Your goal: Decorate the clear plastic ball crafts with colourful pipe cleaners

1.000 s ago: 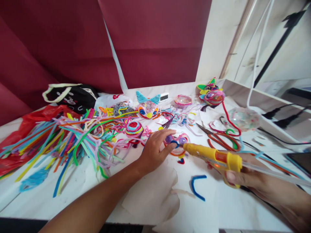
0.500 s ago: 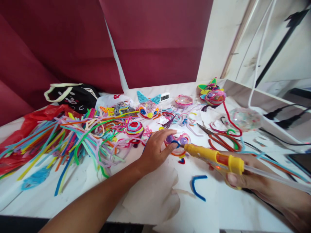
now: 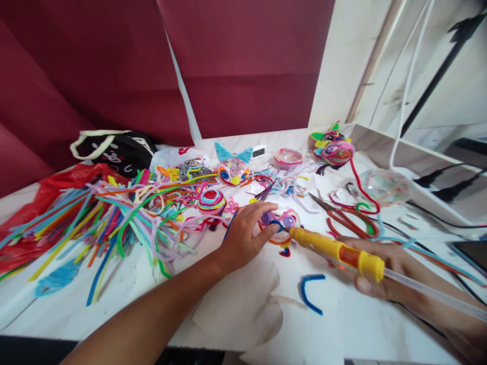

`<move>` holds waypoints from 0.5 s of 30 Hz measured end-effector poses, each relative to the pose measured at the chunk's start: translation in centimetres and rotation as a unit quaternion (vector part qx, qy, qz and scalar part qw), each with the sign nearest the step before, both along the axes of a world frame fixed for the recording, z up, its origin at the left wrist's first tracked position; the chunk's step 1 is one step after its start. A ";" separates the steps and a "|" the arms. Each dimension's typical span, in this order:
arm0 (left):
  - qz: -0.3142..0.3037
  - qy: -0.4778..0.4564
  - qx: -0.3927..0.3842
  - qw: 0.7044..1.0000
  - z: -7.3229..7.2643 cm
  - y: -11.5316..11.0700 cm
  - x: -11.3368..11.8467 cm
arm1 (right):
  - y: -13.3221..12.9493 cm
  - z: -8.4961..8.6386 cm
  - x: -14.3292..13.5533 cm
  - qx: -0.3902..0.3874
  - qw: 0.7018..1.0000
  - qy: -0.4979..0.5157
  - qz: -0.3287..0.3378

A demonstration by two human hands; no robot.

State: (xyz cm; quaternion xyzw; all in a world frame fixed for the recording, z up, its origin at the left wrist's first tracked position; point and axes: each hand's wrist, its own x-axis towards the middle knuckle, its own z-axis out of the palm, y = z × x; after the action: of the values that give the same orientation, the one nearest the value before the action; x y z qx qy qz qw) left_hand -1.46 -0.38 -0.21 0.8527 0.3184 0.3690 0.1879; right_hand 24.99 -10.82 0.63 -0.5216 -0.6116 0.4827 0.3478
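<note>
My left hand (image 3: 245, 235) is at the middle of the table, thumb and fingers closed on the left side of a small round face piece (image 3: 289, 222) with purple eyes and a blue curl at its centre. My right hand (image 3: 395, 274) is wrapped round a yellow glue gun (image 3: 335, 250) with a clear glue stick at its back. The gun's nozzle meets the blue curl beside my left thumb. Below the piece lie a small red and blue bit (image 3: 284, 252) and a bent blue pipe cleaner (image 3: 304, 294).
Many loose pipe cleaners (image 3: 110, 218) spread over the left side. Scissors (image 3: 352, 223) with orange handles lie at the right, near cables. Behind stand a face with blue ears (image 3: 235, 170), a pink bowl (image 3: 288, 158) and a black bag (image 3: 122, 152).
The glue gun has shifted very slightly to the right and down at its back end, with my right hand. My left hand stays almost in place.
</note>
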 end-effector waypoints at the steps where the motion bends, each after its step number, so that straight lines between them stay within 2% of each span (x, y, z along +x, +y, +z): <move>1: 0.000 -0.001 0.002 1.000 0.0 0.0 0.0 | 0.0 0.0 0.1 -0.002 1.000 -0.011 0.005; 8: 0.003 -0.004 -0.007 1.000 0.1 0.0 0.1 | -0.4 0.1 0.1 -0.016 0.999 -0.031 0.032; 12: 0.012 -0.004 -0.015 1.000 0.2 0.0 0.1 | -0.8 0.5 -0.2 0.023 0.997 -0.050 0.057; 15: 0.012 -0.004 -0.017 1.000 0.2 0.0 0.1 | -1.1 0.1 -0.2 0.071 0.993 -0.076 0.047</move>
State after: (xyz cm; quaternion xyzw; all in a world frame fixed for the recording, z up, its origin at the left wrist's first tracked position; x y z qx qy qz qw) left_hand -1.36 -0.42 0.03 0.8439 0.3345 0.3691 0.1991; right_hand 24.74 -11.90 0.76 -0.5016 -0.6929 0.4129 0.3129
